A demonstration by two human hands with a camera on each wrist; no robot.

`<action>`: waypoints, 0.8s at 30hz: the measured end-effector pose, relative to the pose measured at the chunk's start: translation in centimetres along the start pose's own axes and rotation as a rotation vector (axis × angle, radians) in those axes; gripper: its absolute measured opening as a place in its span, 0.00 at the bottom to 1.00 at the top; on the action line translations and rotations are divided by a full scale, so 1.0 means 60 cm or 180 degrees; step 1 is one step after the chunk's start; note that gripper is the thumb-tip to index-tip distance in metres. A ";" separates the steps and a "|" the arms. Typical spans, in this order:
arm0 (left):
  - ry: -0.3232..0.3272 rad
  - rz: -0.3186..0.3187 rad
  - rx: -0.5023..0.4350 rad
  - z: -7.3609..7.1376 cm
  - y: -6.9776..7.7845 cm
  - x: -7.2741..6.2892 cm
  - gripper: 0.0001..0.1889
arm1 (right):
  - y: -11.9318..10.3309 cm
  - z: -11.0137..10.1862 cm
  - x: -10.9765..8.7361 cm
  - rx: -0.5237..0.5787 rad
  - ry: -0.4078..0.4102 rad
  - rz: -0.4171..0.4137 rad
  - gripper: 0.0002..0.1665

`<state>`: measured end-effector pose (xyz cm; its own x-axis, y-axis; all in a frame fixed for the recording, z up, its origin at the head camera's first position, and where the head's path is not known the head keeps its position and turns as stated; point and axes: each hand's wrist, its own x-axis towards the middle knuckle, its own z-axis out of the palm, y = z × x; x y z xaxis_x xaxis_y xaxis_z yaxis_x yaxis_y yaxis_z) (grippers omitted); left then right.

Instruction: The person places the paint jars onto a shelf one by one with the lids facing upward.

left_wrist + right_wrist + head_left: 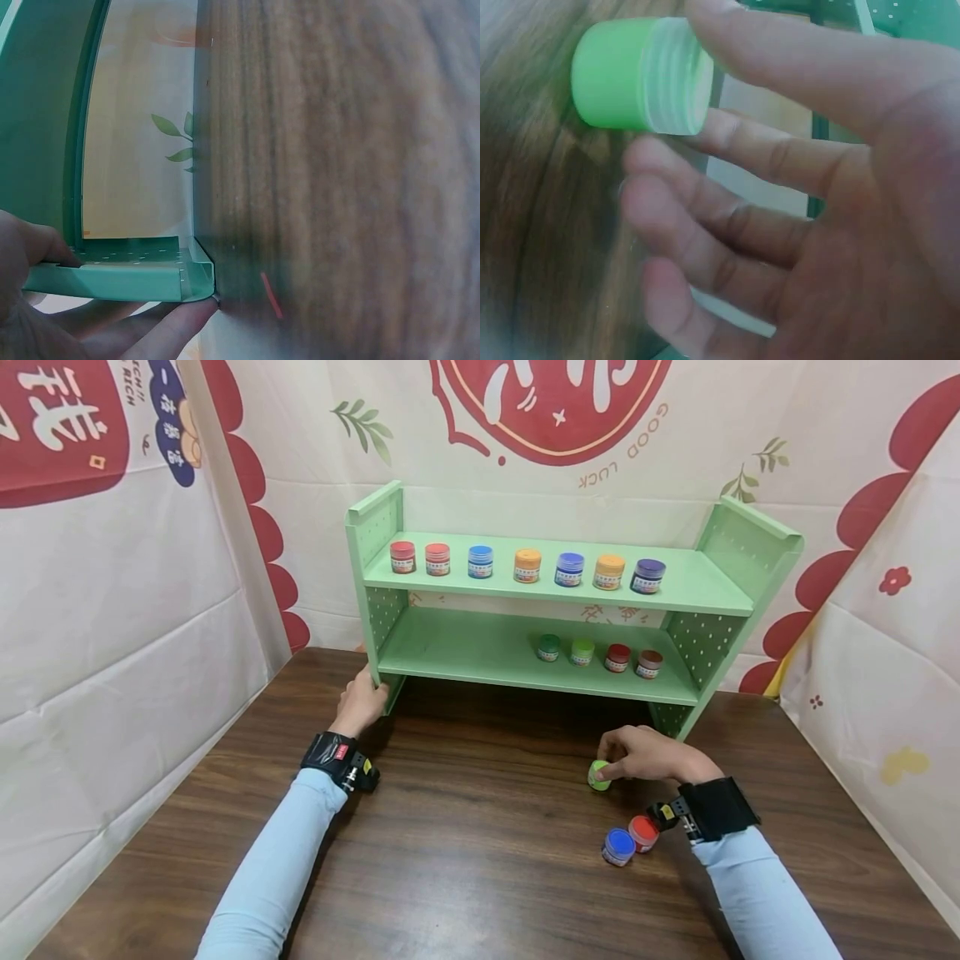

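Around the lower left leg of a green two-tier shelf (465, 635), my left hand (362, 700) grips the side panel. The left wrist view shows the thumb on one face of that panel (112, 281) and the fingers on the other. My right hand (641, 753) pinches a light green paint jar (597, 775) between thumb and index finger, in front of the shelf's right leg. In the right wrist view the jar (622, 75) lies tilted sideways to the camera, the other fingers loosely bent below it.
A blue-lidded jar (618, 847) and a red-lidded jar (643, 832) stand together on the wooden table (450, 843), near the right wrist. Several jars line the upper shelf, including a purple one (648, 576). Several more, including a dark green one (548, 647), stand on the lower shelf's right half.
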<state>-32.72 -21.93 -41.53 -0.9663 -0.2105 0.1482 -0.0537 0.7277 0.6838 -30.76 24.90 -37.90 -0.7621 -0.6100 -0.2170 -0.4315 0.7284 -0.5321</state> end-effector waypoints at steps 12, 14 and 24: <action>0.0005 0.0027 -0.0017 0.001 -0.003 0.001 0.22 | 0.006 -0.002 0.003 0.0062 -0.0004 -0.0119 0.21; -0.0003 0.0024 -0.0024 0.001 -0.004 0.001 0.22 | 0.006 0.000 0.005 0.0007 0.0024 -0.0080 0.19; 0.0022 0.0067 0.0006 0.002 -0.003 0.002 0.24 | 0.005 -0.002 0.002 -0.0023 0.0010 -0.0051 0.16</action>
<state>-32.85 -22.02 -41.73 -0.9654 -0.1996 0.1676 -0.0337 0.7332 0.6792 -31.02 25.09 -38.01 -0.7566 -0.6206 -0.2060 -0.4471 0.7208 -0.5297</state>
